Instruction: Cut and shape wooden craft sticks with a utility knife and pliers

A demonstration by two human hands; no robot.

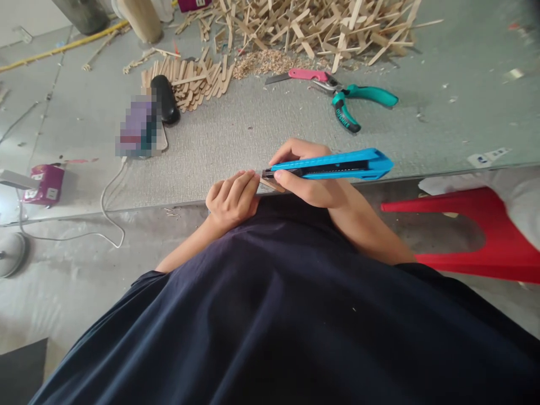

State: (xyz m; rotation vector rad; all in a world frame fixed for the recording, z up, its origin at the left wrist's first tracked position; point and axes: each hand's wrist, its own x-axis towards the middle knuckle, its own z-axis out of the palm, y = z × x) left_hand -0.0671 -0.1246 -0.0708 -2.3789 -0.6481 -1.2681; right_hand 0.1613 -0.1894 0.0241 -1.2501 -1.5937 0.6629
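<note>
My right hand [306, 174] grips a blue utility knife [337, 165], its handle pointing right and its blade end to the left, close to my left fingers. My left hand [234, 196] is closed at the table's front edge around a wooden craft stick [272, 184]. One end of the stick sticks out to the right below the knife tip; the rest is hidden by my fingers. Further back lie a pair of pliers [343, 104] with teal handles and a pink folding knife [299, 75] with its blade out.
Loose craft sticks [304, 28] are heaped at the back, beside wood shavings [264, 63] and a neater stick pile [198, 84]. A black case [165, 100], a purple box [44, 184] and a white cable [105, 197] lie left. A red stool [498, 230] stands right.
</note>
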